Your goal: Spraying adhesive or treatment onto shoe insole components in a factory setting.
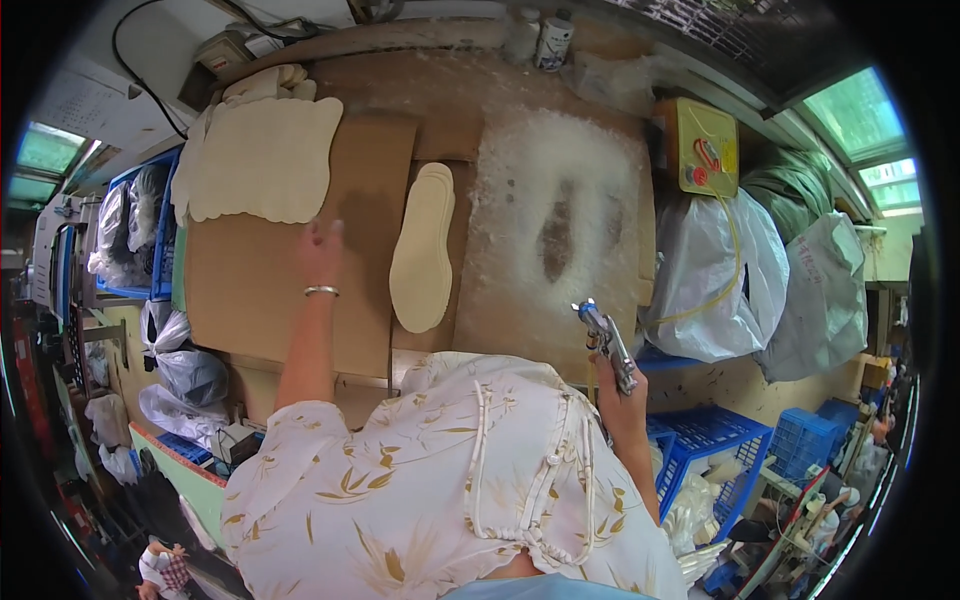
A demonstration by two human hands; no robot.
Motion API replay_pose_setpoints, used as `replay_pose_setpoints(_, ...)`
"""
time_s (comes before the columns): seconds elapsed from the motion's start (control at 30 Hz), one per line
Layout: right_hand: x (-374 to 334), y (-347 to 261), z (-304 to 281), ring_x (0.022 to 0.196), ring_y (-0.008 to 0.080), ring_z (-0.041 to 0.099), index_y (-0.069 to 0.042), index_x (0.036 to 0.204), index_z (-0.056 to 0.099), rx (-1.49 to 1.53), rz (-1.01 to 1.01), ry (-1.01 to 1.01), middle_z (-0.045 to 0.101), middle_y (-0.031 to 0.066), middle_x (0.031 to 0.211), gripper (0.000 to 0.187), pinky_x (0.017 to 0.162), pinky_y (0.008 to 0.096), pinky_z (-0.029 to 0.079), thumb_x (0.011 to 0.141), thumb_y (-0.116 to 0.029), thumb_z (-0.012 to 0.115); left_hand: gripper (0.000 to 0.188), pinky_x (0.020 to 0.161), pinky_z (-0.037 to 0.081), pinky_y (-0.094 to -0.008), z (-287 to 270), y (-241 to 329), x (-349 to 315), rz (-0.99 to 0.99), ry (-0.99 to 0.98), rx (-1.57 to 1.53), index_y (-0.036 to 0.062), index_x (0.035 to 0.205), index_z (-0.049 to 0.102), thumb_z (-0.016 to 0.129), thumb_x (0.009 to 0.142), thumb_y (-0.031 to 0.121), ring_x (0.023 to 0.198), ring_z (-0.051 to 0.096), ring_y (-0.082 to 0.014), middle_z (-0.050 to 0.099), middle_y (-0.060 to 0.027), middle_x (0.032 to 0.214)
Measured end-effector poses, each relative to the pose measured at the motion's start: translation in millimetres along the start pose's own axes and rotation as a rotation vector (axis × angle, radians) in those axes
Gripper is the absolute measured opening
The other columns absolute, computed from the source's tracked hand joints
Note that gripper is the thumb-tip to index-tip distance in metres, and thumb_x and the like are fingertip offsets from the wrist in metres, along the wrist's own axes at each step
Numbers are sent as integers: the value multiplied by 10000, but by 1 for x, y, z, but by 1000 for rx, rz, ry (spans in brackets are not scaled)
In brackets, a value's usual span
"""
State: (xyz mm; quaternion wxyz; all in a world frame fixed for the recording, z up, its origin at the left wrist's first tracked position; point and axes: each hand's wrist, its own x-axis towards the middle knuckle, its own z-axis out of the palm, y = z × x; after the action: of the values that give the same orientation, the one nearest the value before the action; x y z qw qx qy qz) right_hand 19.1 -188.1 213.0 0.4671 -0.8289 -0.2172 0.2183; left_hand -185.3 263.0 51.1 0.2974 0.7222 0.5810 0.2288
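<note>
My right hand [622,392] grips a metal spray gun [606,340] with a blue part near its nozzle, held over the table's near edge. My left hand [321,252] hovers above brown cardboard [270,285], its fingers slightly curled and apart, with nothing seen in them. Just beyond it lies a stack of cream, wavy-edged sheets [265,160]. Between my hands rests a pile of cream insoles [422,250], toes toward me. To their right, a board [500,240] carries a white, fuzzy residue around a bare sole-shaped patch.
A yellow tin [706,150] stands at the right, with a hose running down over white plastic bags [725,280]. Two bottles [553,40] are at the back. Blue crates [715,450] sit low on the right; another blue crate [150,230] is at the left.
</note>
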Motion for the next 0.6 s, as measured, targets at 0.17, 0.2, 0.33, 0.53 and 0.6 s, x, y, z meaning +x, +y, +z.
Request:
replay_pose_setpoints(0.17, 1, -12, -9, 680, 120, 544, -54, 1114, 620, 4, 108, -50, 608, 76, 750, 230, 648, 301, 473, 890, -107, 629, 852, 1112, 309, -421, 44, 31, -91, 140, -413, 49, -22, 1392, 389, 753, 752, 404, 1314, 413, -362, 448, -255, 1386)
replay_pose_setpoints(0.2, 2, -15, -9, 681, 197, 588, -62, 1086, 625, 67, 92, -98, 634, 119, 790, 217, 657, 332, 484, 879, -125, 642, 780, 1111, 314, -411, 58, -27, -90, 274, -328, 112, -34, 1386, 400, 715, 796, 367, 1312, 423, -348, 454, -247, 1391)
replay_pose_setpoints(0.33, 2, 4, -16, 765, 374, 624, -69, 1008, 627, 16, -90, 7, 638, 186, 816, 220, 676, 424, 485, 867, -235, 662, 732, 1106, 323, -425, 75, -44, -81, 186, -322, 228, -44, 1380, 412, 686, 833, 358, 1301, 445, -353, 444, -222, 1417)
replay_pose_setpoints(0.53, -13, 15, -31, 724, 384, 619, -83, 941, 620, 22, -74, 108, 634, 167, 756, 238, 637, 450, 473, 884, -313, 644, 551, 993, 438, -437, 44, 75, -122, 274, -200, 452, -39, 1291, 485, 677, 846, 224, 1186, 537, -359, 550, -211, 1269)
replay_pose_setpoints(0.6, -13, 24, -31, 725, 382, 621, -84, 942, 622, 34, -78, 130, 635, 168, 753, 241, 639, 450, 474, 887, -317, 642, 483, 970, 461, -407, 49, 49, -97, 287, -228, 109, -38, 1320, 465, 605, 898, 149, 1143, 571, -333, 547, -202, 1287)
